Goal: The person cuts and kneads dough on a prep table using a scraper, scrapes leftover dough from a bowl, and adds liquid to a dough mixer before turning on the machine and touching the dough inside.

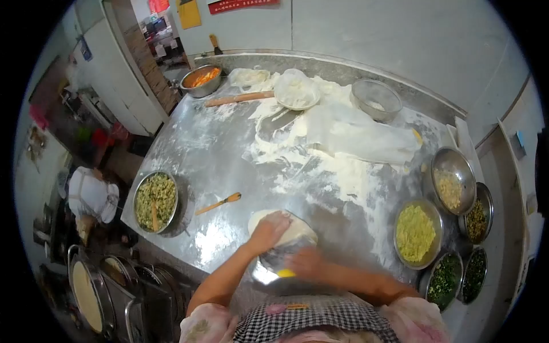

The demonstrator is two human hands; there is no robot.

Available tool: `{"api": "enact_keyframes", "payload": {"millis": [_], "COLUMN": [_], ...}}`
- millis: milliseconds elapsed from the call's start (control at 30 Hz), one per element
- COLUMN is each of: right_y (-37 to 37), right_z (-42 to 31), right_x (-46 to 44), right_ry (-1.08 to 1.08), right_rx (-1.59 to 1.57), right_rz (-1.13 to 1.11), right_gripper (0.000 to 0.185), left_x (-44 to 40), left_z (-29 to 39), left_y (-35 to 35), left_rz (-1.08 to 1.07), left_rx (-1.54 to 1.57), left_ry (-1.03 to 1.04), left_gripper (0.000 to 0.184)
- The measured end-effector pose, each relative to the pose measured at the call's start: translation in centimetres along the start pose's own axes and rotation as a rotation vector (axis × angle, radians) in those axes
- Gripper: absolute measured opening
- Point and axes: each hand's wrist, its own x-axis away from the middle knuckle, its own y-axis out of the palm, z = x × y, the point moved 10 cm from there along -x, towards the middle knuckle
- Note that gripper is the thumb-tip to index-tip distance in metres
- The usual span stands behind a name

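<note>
A flat round of pale dough [298, 230] lies on the metal table near its front edge. My left hand [271, 230] rests on the dough's left part, fingers stretched out and lying flat. Just in front of the dough is my right hand [309, 263], smeared by motion, so its fingers cannot be made out. Close to its fingertips shows a small yellow piece [286, 273], next to a shiny metallic surface; whether the hand holds it is unclear. A wooden stick [218, 203] with a broader end lies to the left of the dough.
Flour covers much of the metal table [197, 148]. At left stands a bowl of green filling [155, 200]; several filling bowls, one with yellow-green mash [416, 233], line the right. Behind are a rolling pin [240, 99], a white cloth [363, 137] and a sieve [376, 98]. A person [93, 194] is at far left.
</note>
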Motion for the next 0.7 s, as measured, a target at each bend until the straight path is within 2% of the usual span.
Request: {"api": "enact_keyframes", "payload": {"millis": [33, 100, 133, 167, 267, 367, 400, 500, 567, 600, 667, 700], "right_y": [-1.0, -4.1, -6.1, -7.4, -2.9, -0.6, -0.4, 3.0, 2.7, 2.4, 4.0, 4.8], "right_z": [1.3, 4.4, 5.5, 6.9, 11.7, 11.8, 10.9, 11.7, 11.7, 11.9, 11.8, 11.4], "right_x": [1.7, 5.9, 7.1, 8.4, 22.0, 25.2, 24.9, 26.6, 24.6, 23.6, 24.9, 25.4], "right_ry": [0.04, 0.329, 0.46, 0.587, 1.536, 1.742, 1.836, 1.794, 1.626, 1.537, 1.604, 1.644], "right_rx": [-0.037, -0.097, -0.158, -0.218, -0.674, -0.908, -1.021, -1.049, -1.183, -1.242, -1.235, -1.236], "right_rz": [0.003, 0.044, 0.07, 0.094, 0.401, 0.656, 0.592, 0.712, 0.799, 0.834, 0.87, 0.89], "right_gripper": [0.027, 0.034, 0.031, 0.029, 0.026, 0.029, 0.031, 0.025, 0.023, 0.023, 0.025, 0.026], "left_x": [0.4, 1.3, 1.7, 1.9, 0.9, -2.5, -3.6, -6.0, -6.3, -7.5, -9.6, -9.0], "left_z": [0.3, 2.1, 3.1, 3.6, 3.7, 3.0, 2.6, 2.8, 3.3, 0.3, -5.7, -6.5], "left_y": [1.2, 2.3, 2.6, 2.9, 3.5, 3.6, 3.4, 2.8, 2.0, 1.7, 2.4, 0.2], "left_rz": [0.028, 0.107, 0.146, 0.126, 0.069, 0.084, 0.102, 0.174, 0.235, 0.199, 0.109, 0.148], "left_rx": [-0.102, -0.434, -0.596, -0.624, -0.713, -0.654, -0.651, -0.654, -0.675, -0.283, 0.504, 0.343], "left_ry": [0.069, 0.076, 0.077, 0.077, 0.11, 0.209, 0.209, 0.225, 0.24, 0.092, -0.176, -0.198], "left_gripper": [0.041, 0.043, 0.044, 0.046, 0.056, 0.058, 0.057, 0.057, 0.057, 0.057, 0.055, 0.055]}}
